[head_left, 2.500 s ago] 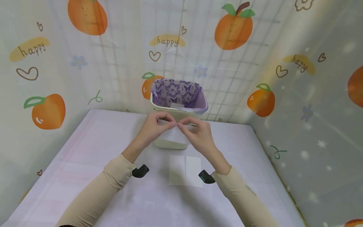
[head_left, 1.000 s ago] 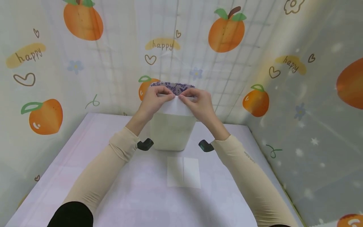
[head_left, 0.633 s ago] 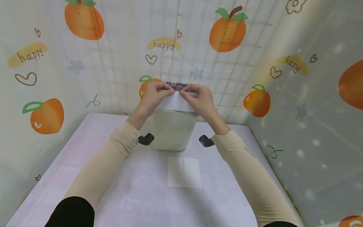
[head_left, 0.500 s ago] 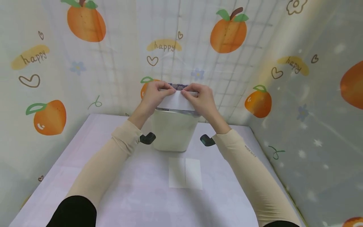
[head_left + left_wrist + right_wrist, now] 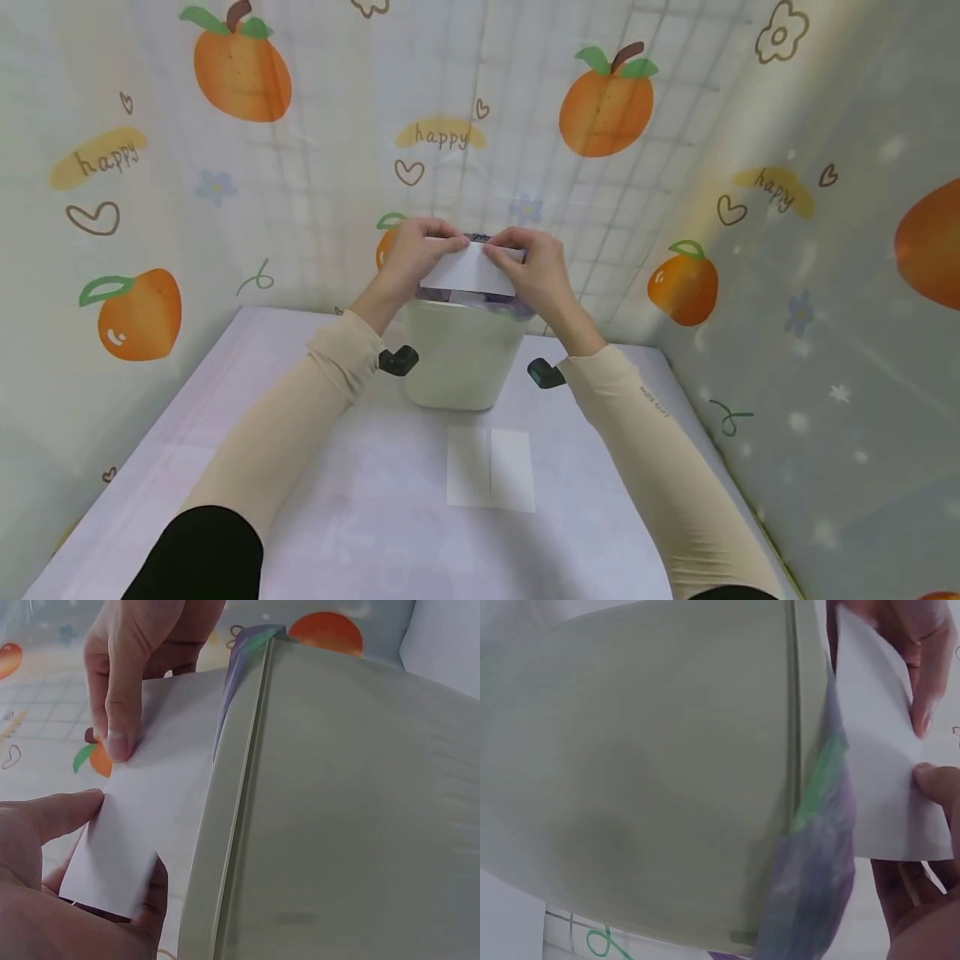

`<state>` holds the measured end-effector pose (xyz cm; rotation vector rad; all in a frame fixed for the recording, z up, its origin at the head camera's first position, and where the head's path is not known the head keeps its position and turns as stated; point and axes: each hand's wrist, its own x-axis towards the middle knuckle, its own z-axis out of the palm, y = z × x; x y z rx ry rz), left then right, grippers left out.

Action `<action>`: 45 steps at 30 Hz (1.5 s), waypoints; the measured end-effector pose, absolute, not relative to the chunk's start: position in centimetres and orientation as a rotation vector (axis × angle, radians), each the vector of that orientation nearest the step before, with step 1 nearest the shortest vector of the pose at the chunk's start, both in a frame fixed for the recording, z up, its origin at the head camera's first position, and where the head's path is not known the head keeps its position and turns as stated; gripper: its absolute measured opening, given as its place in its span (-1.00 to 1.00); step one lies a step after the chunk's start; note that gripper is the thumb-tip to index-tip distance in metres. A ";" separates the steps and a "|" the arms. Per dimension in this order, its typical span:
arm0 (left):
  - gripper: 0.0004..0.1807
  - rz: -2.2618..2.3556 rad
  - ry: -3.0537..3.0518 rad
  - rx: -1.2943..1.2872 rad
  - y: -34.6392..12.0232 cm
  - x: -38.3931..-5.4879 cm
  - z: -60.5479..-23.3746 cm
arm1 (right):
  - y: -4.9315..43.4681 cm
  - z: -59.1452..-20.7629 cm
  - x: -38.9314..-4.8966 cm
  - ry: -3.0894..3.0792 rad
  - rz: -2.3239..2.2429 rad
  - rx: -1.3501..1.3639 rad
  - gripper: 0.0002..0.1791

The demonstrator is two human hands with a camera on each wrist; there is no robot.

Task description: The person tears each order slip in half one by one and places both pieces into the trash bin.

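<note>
Both hands pinch one white sheet of paper (image 5: 468, 271) by its upper edge, thumbs towards me. My left hand (image 5: 408, 258) has the left part of that edge, my right hand (image 5: 542, 265) the right part, with a small gap between the fingertips. The paper hangs over the mouth of a pale cream waste bin (image 5: 461, 358), its lower edge close above the front rim. A purple patterned bin liner (image 5: 810, 877) folds over the bin's rim. Seen from the left wrist, the sheet (image 5: 157, 787) is flat and whole beside the rim.
Two white paper pieces (image 5: 512, 471) lie side by side on the table in front of the bin. Behind and to the sides hang curtains (image 5: 330, 167) printed with oranges. The pale table (image 5: 360, 500) has its back edge behind the bin.
Both hands have risen with the paper from in front of the bin to above its opening. In the last half second they have barely moved; more of the liner shows below the sheet.
</note>
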<state>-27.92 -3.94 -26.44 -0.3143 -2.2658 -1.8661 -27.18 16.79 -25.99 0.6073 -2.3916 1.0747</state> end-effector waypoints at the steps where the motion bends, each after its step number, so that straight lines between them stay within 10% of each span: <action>1: -0.88 -1.882 -2.261 -0.314 -3.8 -27.9 -26.5 | 16.9 -26.1 -27.2 -2.385 1.080 0.607 -0.80; 45: -0.87 -1.927 -2.343 -0.138 -1.7 -28.5 -27.8 | 18.3 -26.3 -26.2 -1.959 0.988 0.735 -0.92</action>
